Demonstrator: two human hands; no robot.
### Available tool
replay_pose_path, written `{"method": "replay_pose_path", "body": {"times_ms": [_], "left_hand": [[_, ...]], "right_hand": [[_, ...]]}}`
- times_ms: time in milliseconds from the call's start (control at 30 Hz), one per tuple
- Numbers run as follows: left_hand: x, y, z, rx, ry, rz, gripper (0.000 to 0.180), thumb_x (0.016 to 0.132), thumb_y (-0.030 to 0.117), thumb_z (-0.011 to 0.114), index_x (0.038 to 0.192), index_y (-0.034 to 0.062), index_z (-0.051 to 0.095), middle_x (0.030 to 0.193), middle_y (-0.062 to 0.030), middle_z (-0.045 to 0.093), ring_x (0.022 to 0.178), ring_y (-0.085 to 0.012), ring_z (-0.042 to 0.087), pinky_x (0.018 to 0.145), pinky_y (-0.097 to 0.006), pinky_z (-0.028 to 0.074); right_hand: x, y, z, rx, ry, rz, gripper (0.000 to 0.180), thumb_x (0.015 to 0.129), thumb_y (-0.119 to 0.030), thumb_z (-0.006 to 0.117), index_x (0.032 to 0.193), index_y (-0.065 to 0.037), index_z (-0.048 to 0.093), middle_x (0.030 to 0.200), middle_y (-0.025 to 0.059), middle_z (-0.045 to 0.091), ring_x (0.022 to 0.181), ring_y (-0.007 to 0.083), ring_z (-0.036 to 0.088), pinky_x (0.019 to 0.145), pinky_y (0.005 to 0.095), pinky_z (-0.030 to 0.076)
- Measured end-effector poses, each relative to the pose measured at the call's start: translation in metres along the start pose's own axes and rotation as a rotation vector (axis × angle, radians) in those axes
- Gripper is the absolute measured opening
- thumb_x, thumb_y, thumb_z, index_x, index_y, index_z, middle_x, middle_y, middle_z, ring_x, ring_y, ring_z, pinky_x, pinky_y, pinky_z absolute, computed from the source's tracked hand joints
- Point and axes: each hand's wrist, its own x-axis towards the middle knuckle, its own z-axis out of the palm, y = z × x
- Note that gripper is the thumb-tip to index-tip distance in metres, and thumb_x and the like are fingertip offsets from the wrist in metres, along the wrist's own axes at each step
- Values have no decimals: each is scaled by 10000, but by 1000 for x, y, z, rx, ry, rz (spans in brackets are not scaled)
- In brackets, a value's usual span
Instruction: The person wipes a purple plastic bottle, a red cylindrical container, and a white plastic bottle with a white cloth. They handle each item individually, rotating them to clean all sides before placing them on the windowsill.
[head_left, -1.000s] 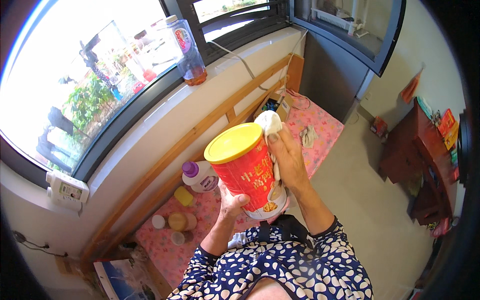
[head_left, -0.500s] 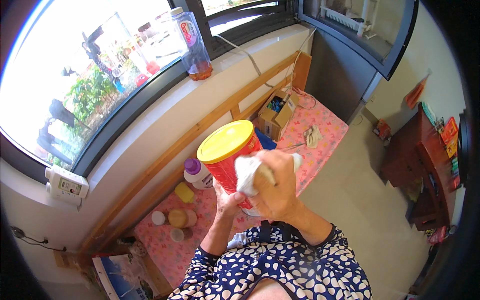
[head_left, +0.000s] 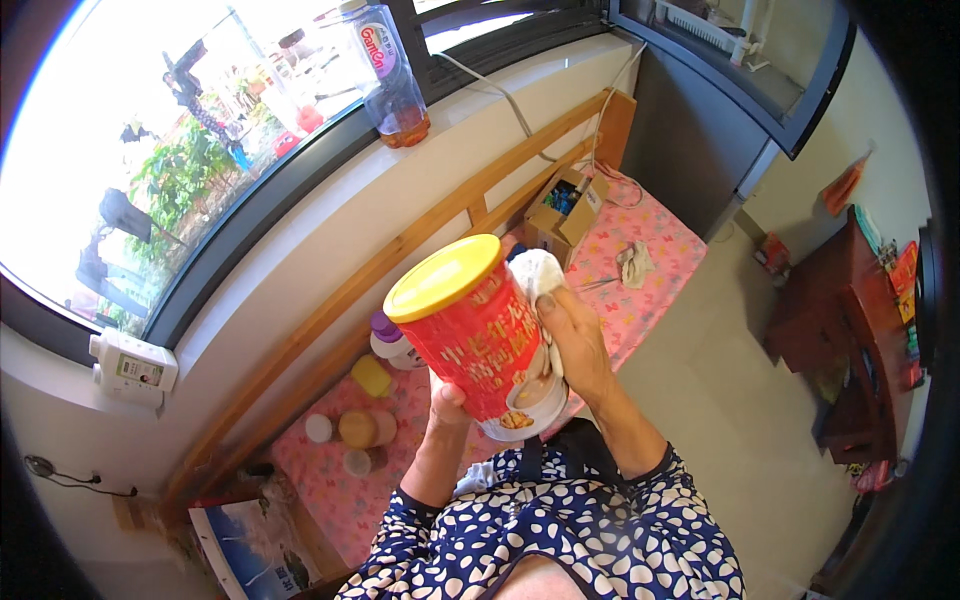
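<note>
A red canister (head_left: 470,350) with a yellow lid is held up in front of me, tilted, its printed side facing me. My left hand (head_left: 447,402) grips it low on its left side, with the thumb showing and most fingers hidden behind. On the right side, my right hand (head_left: 580,345) presses a white cloth (head_left: 540,275) against the canister's wall; its fingers are partly hidden by the cloth. Behind the canister, a white bottle with a purple cap (head_left: 392,340) and a yellow block like a sponge (head_left: 372,377) rest on the pink patterned cover (head_left: 310,470).
Three lidded jars (head_left: 358,430) stand at the left of the cover. Farther back are an open cardboard box (head_left: 568,212) and a crumpled cloth (head_left: 634,265). A large bottle (head_left: 395,90) and a white jug (head_left: 132,368) stand on the windowsill. A dark red cabinet (head_left: 835,300) is at the right.
The right hand with the cloth has moved from the canister's front to its right side, uncovering the printed front. The canister has turned slightly; the left hand still holds it.
</note>
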Motion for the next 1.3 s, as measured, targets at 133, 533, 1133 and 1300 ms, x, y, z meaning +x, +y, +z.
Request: {"method": "replay_pose_path", "body": {"times_ms": [133,533,1133,1300], "left_hand": [[8,1,-9,17,76,37,944,610,425,815,1315,-11,362,1180,-143,571,1018,-259,613,876,-394,521],[11,5,11,178,64,82,966,607,447,821,1318,-14,358,1215,-143,558,1027,-240,614,874,-388,522],[-10,1,1,83,-31,-95,1041,558,461,865,1333,-12,356,1225,-122,558,1100,-237,572,941,-404,480],[-11,-1,-7,40,-136,-140,1040,579,459,850,1352,-10,337,1278,-127,523,1106,-244,572,956,-405,471]], "right_hand": [[-3,-1,9,-420,133,-662,315,811,-209,611,1040,8,607,1088,183,538,924,310,519,802,367,425],[-7,-19,1,-128,69,-308,328,858,-148,537,1115,54,565,1135,226,497,965,359,504,860,437,403],[14,-25,3,14,44,-238,339,964,-259,441,1134,24,524,965,98,509,845,182,492,755,284,401],[21,-19,-8,244,-130,124,386,981,-316,391,1137,5,537,896,29,514,801,101,452,753,236,376]]}}
